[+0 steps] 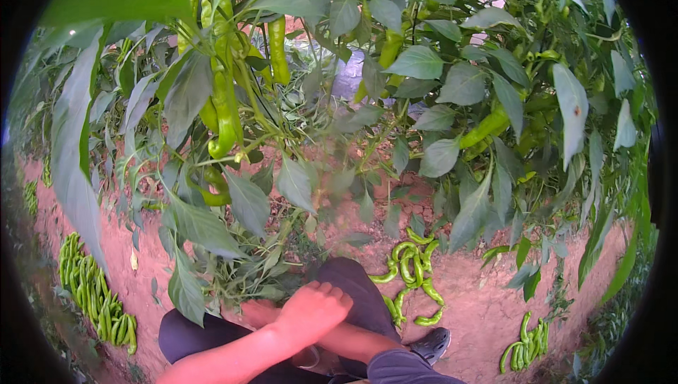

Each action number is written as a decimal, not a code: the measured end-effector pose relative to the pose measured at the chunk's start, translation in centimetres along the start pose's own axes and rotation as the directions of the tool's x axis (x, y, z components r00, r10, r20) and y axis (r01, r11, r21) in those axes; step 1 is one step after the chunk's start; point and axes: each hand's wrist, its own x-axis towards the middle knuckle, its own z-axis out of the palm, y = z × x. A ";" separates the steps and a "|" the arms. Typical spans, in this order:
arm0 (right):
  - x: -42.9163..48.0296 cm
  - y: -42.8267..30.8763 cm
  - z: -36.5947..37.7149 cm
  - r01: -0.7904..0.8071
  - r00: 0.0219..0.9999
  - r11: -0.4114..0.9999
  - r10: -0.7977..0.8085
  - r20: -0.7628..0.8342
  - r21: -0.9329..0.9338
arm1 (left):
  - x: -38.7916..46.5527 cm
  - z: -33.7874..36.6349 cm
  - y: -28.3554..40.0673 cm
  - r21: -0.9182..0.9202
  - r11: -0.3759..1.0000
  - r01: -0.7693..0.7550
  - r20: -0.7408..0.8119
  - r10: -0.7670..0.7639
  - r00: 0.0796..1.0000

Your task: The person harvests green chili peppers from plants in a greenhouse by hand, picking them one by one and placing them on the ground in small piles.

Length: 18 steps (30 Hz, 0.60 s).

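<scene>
My forearms cross over my dark-trousered knees. My left hand (316, 304), its fingers curled down, lies over or against my right forearm; its palm is hidden. My right hand (260, 313) reaches left beneath it, blurred and partly covered by the left wrist, beside low pepper leaves. Whether either hand holds anything does not show. Long green peppers (226, 111) hang on the pepper plant in front of me, and one curled pepper (214, 188) hangs lower. A loose pile of picked green peppers (413, 267) lies on the soil right of my knee.
A long heap of green peppers (95, 294) lies on the reddish soil at the left. Another small pile (525, 344) is at the lower right. A dark clog (431, 344) is on my foot. Dense pepper foliage (466, 82) spans the upper view, with one large leaf close to the camera.
</scene>
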 end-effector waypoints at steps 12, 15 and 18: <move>-9.6 36.3 -19.2 0.025 0.386 0.645 0.698 -0.603 0.764 | -0.8 -5.1 -5.5 -0.134 0.990 0.037 -0.022 -0.040 0.999; -7.9 42.0 -24.4 -0.476 0.333 0.782 0.583 -0.741 0.402 | -0.8 -4.9 -5.5 -0.143 0.984 0.104 0.074 -0.094 0.993; -4.5 44.0 -29.7 -0.490 0.512 0.836 0.505 -0.695 0.246 | -1.2 -4.1 -5.4 -0.125 0.976 0.176 0.244 -0.142 0.959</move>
